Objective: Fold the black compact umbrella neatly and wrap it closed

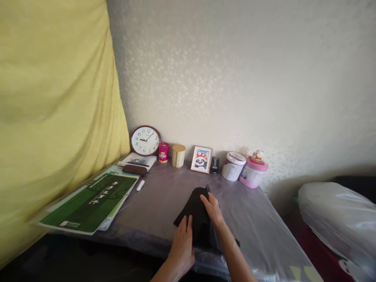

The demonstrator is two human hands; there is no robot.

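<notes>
A limp-looking black item with a rounded top lies near the front of the table; its exact kind is unclear. My left hand rests against its lower left part, fingers stretched out and close together. At its upper right edge, my right hand has thumb and fingers closed round the dark material. A small dark tip sticks up just above that hand. Part of the black item is hidden beneath my right forearm, where another dark end shows at its right side.
Along the wall stand a clock, a pink tin, a yellow-lidded canister, a panda picture frame, a black device and two tubs. Left lie a green booklet, a brown case and a white stick-like object.
</notes>
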